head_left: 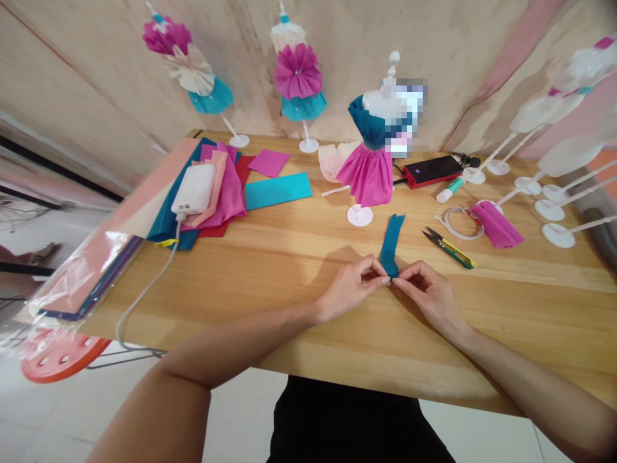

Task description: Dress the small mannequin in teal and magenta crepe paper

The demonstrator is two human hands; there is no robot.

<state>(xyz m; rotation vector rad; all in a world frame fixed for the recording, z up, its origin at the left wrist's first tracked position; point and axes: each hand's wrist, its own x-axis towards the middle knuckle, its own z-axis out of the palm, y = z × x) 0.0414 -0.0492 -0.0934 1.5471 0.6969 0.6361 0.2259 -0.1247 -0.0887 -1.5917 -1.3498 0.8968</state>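
A narrow dark teal crepe paper strip [392, 236] stands out from between my hands toward the back of the table. My left hand [354, 283] pinches its near end between thumb and fingertips. Right beside it, my right hand [429, 292] pinches the same end, and the fingertips nearly touch. Behind the strip stands a small white dress form [359, 215] wearing a teal top and a pleated magenta skirt [369, 173]. Yellow-and-green thread snips [450, 248] lie to the right of my right hand.
Folded crepe paper [231, 186] and a white power bank [193, 188] with a cable lie left. Two dressed forms [297, 71] stand behind. A turquoise sheet [279, 191], black-and-red power bank [431, 172], glue stick [450, 191], tape roll [463, 223], magenta roll [499, 225] and several bare forms [558, 235] are around.
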